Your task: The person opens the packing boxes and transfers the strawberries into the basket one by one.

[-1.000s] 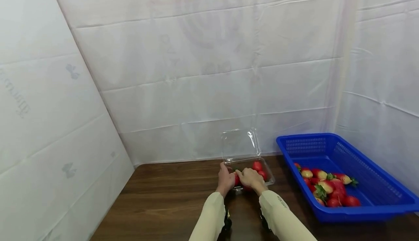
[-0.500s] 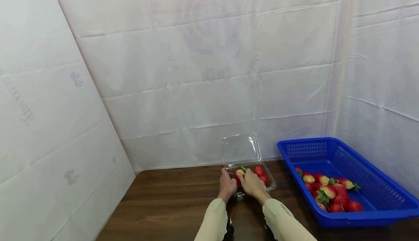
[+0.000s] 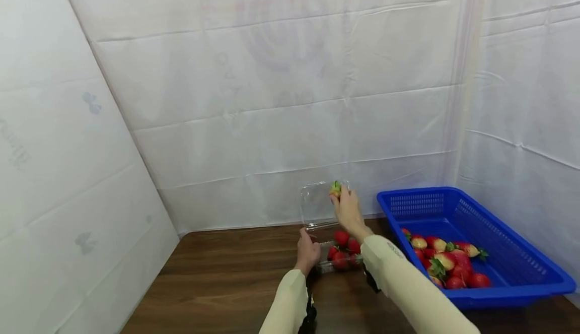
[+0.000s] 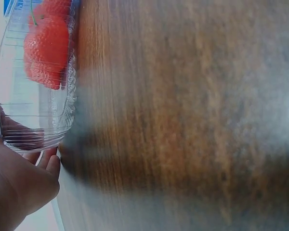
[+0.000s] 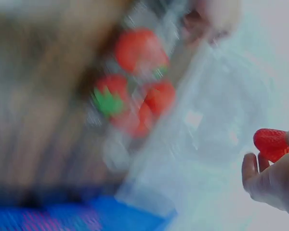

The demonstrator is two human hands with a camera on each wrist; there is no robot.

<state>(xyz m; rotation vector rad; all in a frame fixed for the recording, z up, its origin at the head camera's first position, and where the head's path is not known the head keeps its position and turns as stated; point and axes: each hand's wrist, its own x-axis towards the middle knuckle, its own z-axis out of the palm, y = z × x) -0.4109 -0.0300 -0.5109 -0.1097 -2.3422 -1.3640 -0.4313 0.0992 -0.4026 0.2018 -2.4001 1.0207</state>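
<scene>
A clear plastic clamshell box (image 3: 325, 267) stands on the table with its lid (image 3: 313, 204) raised at the back. Several red strawberries (image 3: 340, 260) lie inside. My left hand (image 3: 308, 251) grips the box's left end, fingers outside the end wall in the left wrist view. Above the box, in front of the lid, my right hand (image 3: 351, 213) pinches a strawberry (image 3: 335, 189) whose green leaves point up. In the right wrist view that strawberry (image 5: 269, 143) shows its red side between thumb and fingers. The right forearm covers the box's right end in the head view.
To the right stands a blue plastic basket (image 3: 521, 294) with slotted walls, holding several red and yellowish strawberries (image 3: 459, 266). White sheeting (image 3: 272, 122) hangs behind the brown wooden table (image 3: 217, 273) and along both sides.
My right hand has lifted a strawberry up out of the box, in front of the lid. My left hand stays at the box's left end. The basket's contents look the same.
</scene>
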